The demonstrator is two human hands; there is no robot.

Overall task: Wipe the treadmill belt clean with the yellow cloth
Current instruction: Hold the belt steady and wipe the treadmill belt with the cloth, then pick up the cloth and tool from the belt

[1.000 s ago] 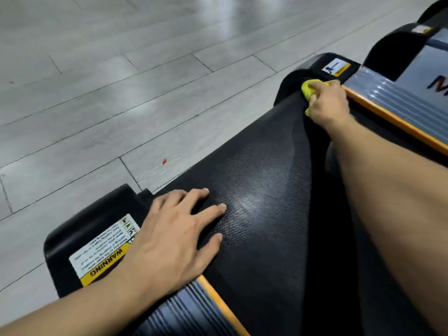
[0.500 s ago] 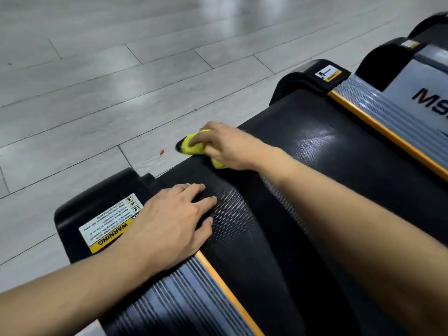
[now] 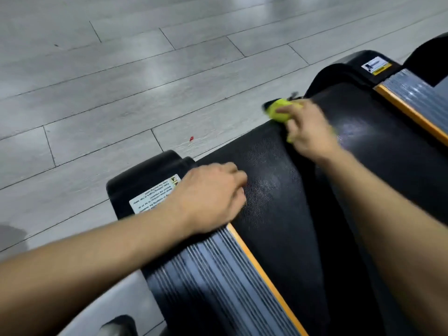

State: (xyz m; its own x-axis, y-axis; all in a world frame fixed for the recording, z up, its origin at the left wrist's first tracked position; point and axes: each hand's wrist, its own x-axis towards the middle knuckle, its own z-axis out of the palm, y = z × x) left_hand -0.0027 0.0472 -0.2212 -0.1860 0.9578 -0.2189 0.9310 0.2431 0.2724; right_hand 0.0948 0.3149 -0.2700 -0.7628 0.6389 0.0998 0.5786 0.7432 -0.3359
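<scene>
**Cloth sweeping back along the rear edge of the belt**

Nearest: ribbed side rail [image 3: 206, 282] with orange trim, running under the left forearm. Left hand [image 3: 208, 197] braces on the treadmill belt [image 3: 274, 195] beside the warning label [image 3: 150, 198]; fingers now curled under, holding nothing, where half a second ago they lay flat. Farther out, right hand [image 3: 310, 129] is closed over the bunched yellow cloth [image 3: 278, 111], pressed on the belt's far edge. The cloth sat closer to the left hand half a second ago, and at the far end cap [image 3: 356, 66] before that. Judgement: back-and-forth strokes across the rear strip; wiping mid-course, nearer belt likely still to do.
</scene>
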